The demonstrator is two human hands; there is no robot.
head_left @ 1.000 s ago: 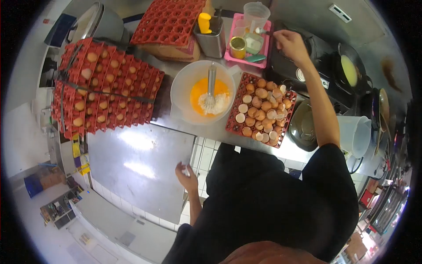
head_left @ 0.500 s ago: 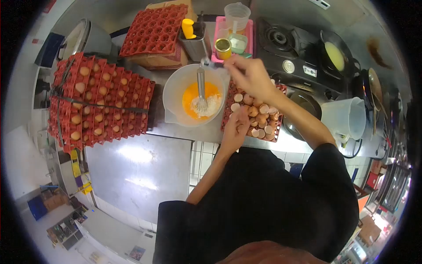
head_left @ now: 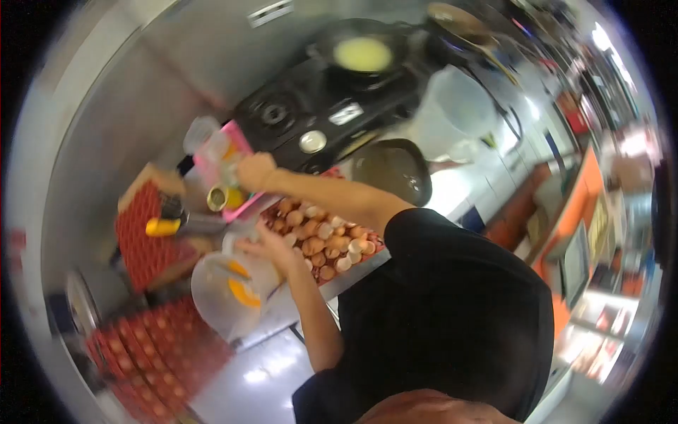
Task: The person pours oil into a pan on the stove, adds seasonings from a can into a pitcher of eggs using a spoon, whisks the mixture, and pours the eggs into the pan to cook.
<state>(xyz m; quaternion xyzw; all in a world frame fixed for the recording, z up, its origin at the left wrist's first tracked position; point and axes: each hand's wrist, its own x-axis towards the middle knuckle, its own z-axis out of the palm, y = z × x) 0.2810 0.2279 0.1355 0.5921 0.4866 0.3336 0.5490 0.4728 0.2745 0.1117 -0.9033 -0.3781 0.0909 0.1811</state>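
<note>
Head view: left hand (head_left: 277,249) seems open by 1 bowl (head_left: 210,295); right hand (head_left: 256,172) over tray (head_left: 239,138), fingers unclear.

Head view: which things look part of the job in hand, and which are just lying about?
Likely in the job:
- bowl of egg, left hand near it
- whisk, blurred
- pink tray, right hand at it

Probably just lying about:
- eggshells
- jug
- egg trays
- yellow handle

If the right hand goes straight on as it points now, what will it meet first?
Most likely the right hand would first meet the clear container in the pink tray; blur and unclear depth hide any gap between them.
</note>
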